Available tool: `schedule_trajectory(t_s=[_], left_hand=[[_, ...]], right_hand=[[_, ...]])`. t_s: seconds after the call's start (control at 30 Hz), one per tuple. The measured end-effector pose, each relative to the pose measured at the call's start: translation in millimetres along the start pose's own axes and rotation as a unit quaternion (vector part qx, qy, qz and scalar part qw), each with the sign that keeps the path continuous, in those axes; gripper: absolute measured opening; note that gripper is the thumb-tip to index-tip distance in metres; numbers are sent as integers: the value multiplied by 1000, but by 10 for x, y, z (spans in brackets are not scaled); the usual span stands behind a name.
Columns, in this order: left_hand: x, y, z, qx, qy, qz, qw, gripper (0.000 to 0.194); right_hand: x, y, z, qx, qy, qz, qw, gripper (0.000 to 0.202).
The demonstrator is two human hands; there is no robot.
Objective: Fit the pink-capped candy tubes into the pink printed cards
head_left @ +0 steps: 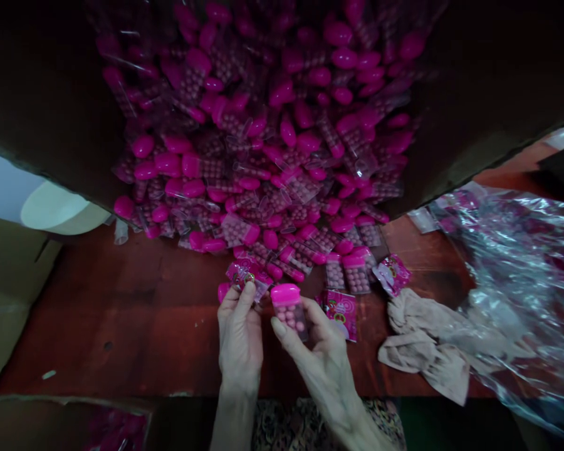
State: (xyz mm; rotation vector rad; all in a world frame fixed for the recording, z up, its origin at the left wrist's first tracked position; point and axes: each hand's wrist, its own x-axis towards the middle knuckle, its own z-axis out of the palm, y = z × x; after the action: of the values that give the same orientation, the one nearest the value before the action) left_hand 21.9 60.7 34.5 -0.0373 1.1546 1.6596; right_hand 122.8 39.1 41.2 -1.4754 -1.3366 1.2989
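Note:
My right hand [322,351] holds a small clear container [289,310] with a bright pink cap and pink balls inside, upright between thumb and fingers. Just to its left, my left hand [240,335] pinches a printed pink wrapper [248,274] between thumb and fingertips. The two hands are apart. Beyond them, a large heap of similar pink-capped containers [272,181] spills from a dark, open box onto the red table. A printed pink packet [342,313] lies right of my right hand, partly behind its fingers.
A crumpled pale cloth [427,344] lies on the red table [136,313] at the right, beside a large clear plastic bag [536,282]. Another pink packet [393,274] is near the cloth. A white bowl [63,210] stands at the left, above an open cardboard box [61,426] holding pink items.

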Motion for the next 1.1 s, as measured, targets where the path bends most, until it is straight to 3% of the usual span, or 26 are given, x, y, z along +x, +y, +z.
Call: schedule_trajectory(t_s=[0.27,0.67,0.87,1.1], left_hand=[[-90,-54,67,-10,12,-42,999,15],[-73,-55,49,43,11,-19,999,15],[-42,-57,6,74,-21,2,997,15],[-10,18,-62,100,-108,-19,989,21]], right_hand=[[0,88,77,4,-4,0,1000,27],[9,160,47,-76,-9,-93,993,22],[31,127,-14,-37,-53,-35,997,26],[33,108,-99,75,-133,28,988,24]])
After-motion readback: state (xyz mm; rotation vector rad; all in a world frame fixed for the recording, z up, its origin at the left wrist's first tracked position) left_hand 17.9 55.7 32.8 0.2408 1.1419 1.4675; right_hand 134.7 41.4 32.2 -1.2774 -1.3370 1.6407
